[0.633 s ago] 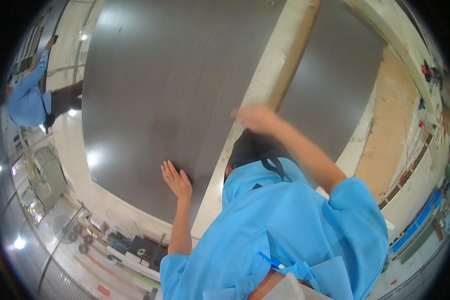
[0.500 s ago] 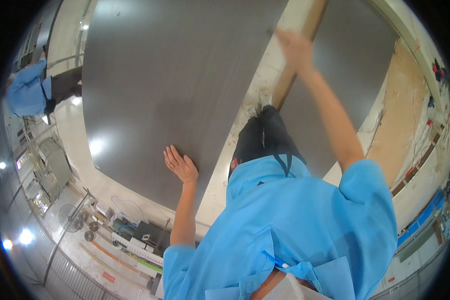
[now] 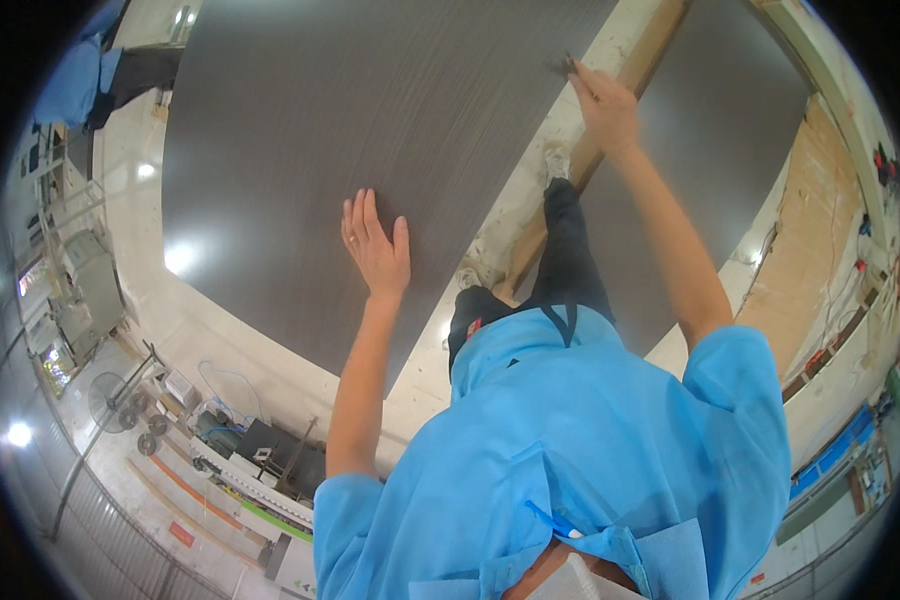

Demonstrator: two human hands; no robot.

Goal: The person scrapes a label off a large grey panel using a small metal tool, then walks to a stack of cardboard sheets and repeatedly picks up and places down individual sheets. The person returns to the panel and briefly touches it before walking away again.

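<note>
A large dark grey-brown panel (image 3: 320,130) with a fine streaked grain lies before me. My left hand (image 3: 378,248) rests palm down on it near its right side, fingers stretched out. Over by the panel's right edge, my right hand (image 3: 608,112) is closed in a pinch. A small, thin dark thing (image 3: 571,64) pokes out from its fingertips toward that edge; its kind is too small to tell.
A second dark panel (image 3: 700,150) lies to the right, beside a brown beam-like strip (image 3: 655,45). At the far left stands another person in a blue shirt (image 3: 68,85). A fan (image 3: 110,400) and machinery (image 3: 280,455) are at the lower left.
My left hand has slid farther up the panel. My right hand has shifted slightly right and down, and my feet have moved apart in a step. The other person now shows higher up at the left.
</note>
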